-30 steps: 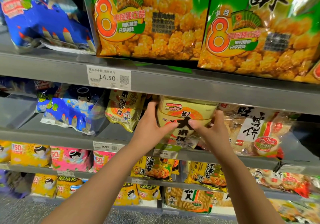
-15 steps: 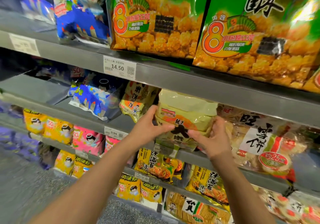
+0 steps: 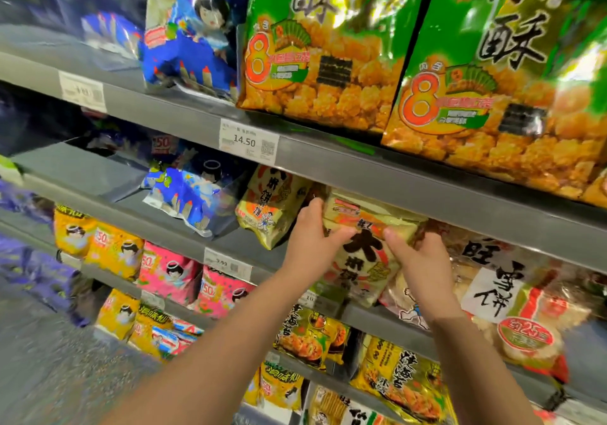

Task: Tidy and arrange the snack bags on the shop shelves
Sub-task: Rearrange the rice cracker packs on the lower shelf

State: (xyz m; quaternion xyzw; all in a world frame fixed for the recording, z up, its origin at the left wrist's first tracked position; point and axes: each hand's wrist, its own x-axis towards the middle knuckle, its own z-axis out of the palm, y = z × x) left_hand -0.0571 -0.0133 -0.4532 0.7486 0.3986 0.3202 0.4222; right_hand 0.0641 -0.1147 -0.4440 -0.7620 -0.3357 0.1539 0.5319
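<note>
**Pale yellow bag seated further back on second shelf; both hands on it**

Shelving: a grey second shelf (image 3: 203, 237) runs under the top shelf (image 3: 361, 168), which carries two large green bags (image 3: 322, 47) and a blue bag (image 3: 190, 30). The view has swung left and tilted against a second ago, so the shelves now run downhill to the right; the stock itself has not shifted.

Task item: the pale yellow bag (image 3: 364, 257) stands upright on the second shelf, its foot at the front lip, between a matching yellow bag (image 3: 272, 208) on its left and a clear-wrapped cracker bag (image 3: 512, 296) on its right. Compared with a second ago its top sits tucked closer beneath the shelf above. Judgement: it is being pushed home into its slot, and the step is near finished.

Hands: the left hand (image 3: 312, 237) keeps its grip on the bag's left edge, thumb across the face, fingers behind. The right hand (image 3: 423, 260) holds the right side likewise, thumb pressing near the printed character. Both grips are closed on the bag, little changed in position.

Small items: price tag 14.50 (image 3: 248, 142) and tag 9.99 (image 3: 226, 265) are unobstructed.

Risk, as judged: the neighbouring yellow bag leans, and may want straightening next
</note>
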